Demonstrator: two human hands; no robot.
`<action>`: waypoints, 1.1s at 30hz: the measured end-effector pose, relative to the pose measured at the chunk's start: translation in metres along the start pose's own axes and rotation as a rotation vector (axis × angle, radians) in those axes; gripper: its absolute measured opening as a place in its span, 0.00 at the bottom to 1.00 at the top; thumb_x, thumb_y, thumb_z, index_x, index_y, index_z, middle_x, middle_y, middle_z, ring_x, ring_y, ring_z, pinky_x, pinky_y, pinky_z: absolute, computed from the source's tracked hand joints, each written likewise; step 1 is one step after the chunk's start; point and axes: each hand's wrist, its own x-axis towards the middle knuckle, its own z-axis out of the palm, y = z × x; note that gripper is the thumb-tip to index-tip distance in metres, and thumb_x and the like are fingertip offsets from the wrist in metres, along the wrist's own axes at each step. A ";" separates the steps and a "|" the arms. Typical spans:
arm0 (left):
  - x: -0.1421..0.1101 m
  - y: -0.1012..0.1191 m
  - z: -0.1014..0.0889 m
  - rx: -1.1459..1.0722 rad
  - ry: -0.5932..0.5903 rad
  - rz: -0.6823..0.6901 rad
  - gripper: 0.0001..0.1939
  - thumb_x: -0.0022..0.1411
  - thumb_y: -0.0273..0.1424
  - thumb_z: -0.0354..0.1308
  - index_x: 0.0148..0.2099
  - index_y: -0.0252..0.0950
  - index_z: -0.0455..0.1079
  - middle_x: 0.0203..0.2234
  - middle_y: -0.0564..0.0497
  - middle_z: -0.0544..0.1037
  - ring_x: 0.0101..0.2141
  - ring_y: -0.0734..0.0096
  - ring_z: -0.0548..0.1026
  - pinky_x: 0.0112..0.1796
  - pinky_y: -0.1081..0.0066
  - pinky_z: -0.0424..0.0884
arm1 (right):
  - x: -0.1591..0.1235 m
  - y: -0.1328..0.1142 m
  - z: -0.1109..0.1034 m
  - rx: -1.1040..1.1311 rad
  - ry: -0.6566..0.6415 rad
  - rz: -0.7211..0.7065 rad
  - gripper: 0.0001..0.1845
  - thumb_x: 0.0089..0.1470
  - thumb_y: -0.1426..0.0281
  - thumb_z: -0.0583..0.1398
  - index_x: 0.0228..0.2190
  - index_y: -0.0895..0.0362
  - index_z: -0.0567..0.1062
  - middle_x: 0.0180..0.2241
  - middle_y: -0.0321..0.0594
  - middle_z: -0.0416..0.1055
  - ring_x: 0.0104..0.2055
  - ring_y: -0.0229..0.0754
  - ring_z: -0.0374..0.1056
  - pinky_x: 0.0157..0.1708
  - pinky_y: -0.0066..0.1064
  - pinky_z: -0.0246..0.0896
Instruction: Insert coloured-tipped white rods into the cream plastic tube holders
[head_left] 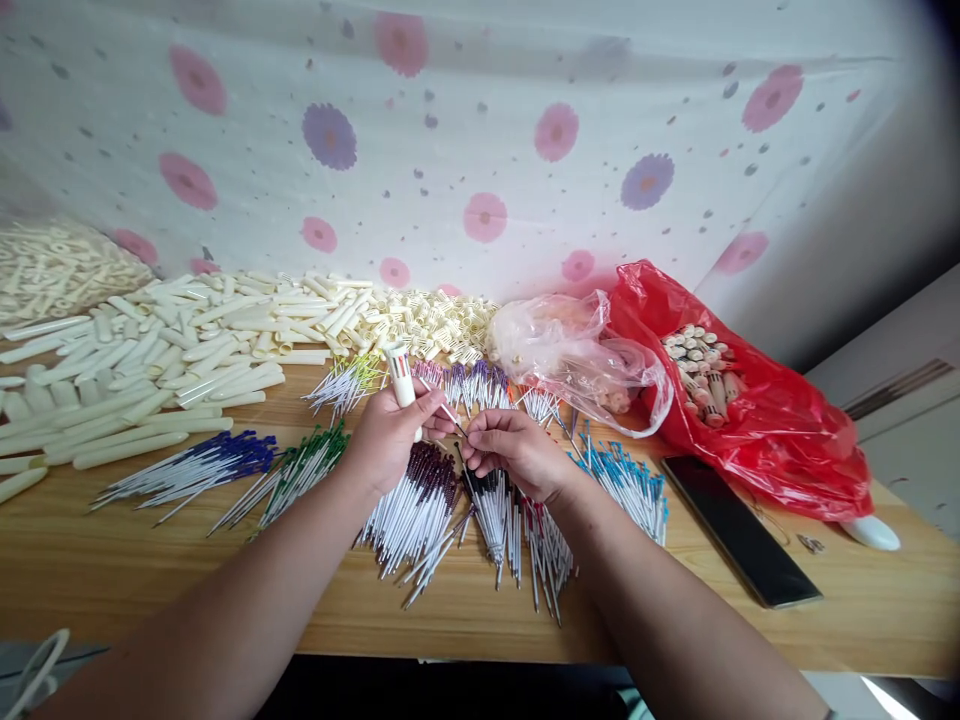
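My left hand [391, 430] is closed around a white multicolour pen barrel [403, 378], held upright with coloured slots near its top. My right hand [517, 450] pinches the dark end of a thin pen refill [454, 418], which runs across to the fingers of my left hand. Just below the hands lie sorted piles of refills: maroon-ended ones [416, 500], black-ended ones [491, 510] and red-ended ones [547, 545]. Green-ended refills [304, 470] lie left of them, blue-ended ones [187, 465] farther left, and light-blue-ended ones [626, 480] right of my right hand.
Cream pen tubes [172, 340] cover the table's left, with small slotted cream parts [431, 320] behind. A clear plastic bag [562, 340] and a red bag [780, 430] holding pen barrels [701, 375] stand right. A black flat device [739, 530] lies before them. Flowered sheeting [480, 130] hangs behind.
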 end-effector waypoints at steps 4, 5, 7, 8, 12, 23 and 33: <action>0.000 0.005 -0.010 -0.112 -0.014 -0.032 0.15 0.51 0.33 0.67 0.34 0.33 0.64 0.22 0.52 0.78 0.20 0.74 0.76 0.23 0.76 0.73 | 0.000 0.000 -0.003 0.006 0.001 -0.104 0.12 0.47 0.62 0.64 0.27 0.60 0.75 0.26 0.37 0.74 0.24 0.32 0.69 0.26 0.25 0.66; -0.001 0.006 -0.012 -0.144 -0.018 -0.038 0.15 0.51 0.33 0.67 0.34 0.34 0.64 0.22 0.52 0.79 0.20 0.74 0.76 0.23 0.76 0.73 | -0.001 0.000 -0.003 -0.024 0.014 -0.182 0.10 0.49 0.63 0.63 0.29 0.59 0.76 0.27 0.37 0.75 0.25 0.32 0.69 0.27 0.26 0.67; -0.002 0.007 -0.012 -0.199 -0.020 -0.048 0.16 0.50 0.33 0.68 0.34 0.34 0.64 0.22 0.52 0.79 0.20 0.75 0.76 0.24 0.76 0.73 | -0.003 0.000 -0.003 -0.150 0.043 -0.381 0.07 0.51 0.69 0.62 0.34 0.56 0.76 0.31 0.36 0.75 0.28 0.31 0.69 0.29 0.27 0.68; -0.002 0.007 -0.012 -0.219 -0.021 -0.059 0.16 0.50 0.33 0.68 0.34 0.34 0.64 0.22 0.53 0.79 0.20 0.75 0.76 0.24 0.76 0.73 | -0.004 -0.001 -0.002 -0.244 0.053 -0.495 0.08 0.51 0.72 0.62 0.37 0.55 0.76 0.32 0.36 0.75 0.30 0.32 0.69 0.31 0.27 0.68; -0.004 0.005 -0.011 -0.244 -0.019 -0.099 0.15 0.51 0.33 0.67 0.32 0.34 0.64 0.21 0.55 0.77 0.20 0.76 0.75 0.22 0.77 0.72 | -0.011 -0.006 0.003 -0.669 0.021 -0.887 0.17 0.53 0.79 0.58 0.43 0.52 0.76 0.37 0.39 0.74 0.40 0.36 0.70 0.40 0.34 0.69; -0.006 -0.004 -0.006 -0.262 -0.016 -0.186 0.14 0.49 0.33 0.68 0.30 0.35 0.64 0.18 0.56 0.73 0.20 0.76 0.72 0.22 0.76 0.68 | -0.017 -0.010 0.009 -1.106 -0.055 -1.179 0.13 0.57 0.77 0.56 0.42 0.54 0.75 0.38 0.42 0.73 0.41 0.39 0.70 0.37 0.35 0.69; -0.003 -0.012 -0.015 0.486 -0.490 0.332 0.10 0.58 0.33 0.60 0.27 0.36 0.70 0.22 0.54 0.70 0.26 0.74 0.67 0.31 0.72 0.63 | -0.070 -0.046 0.025 -0.584 0.573 -1.334 0.13 0.56 0.78 0.55 0.40 0.51 0.72 0.32 0.39 0.70 0.34 0.44 0.70 0.33 0.40 0.70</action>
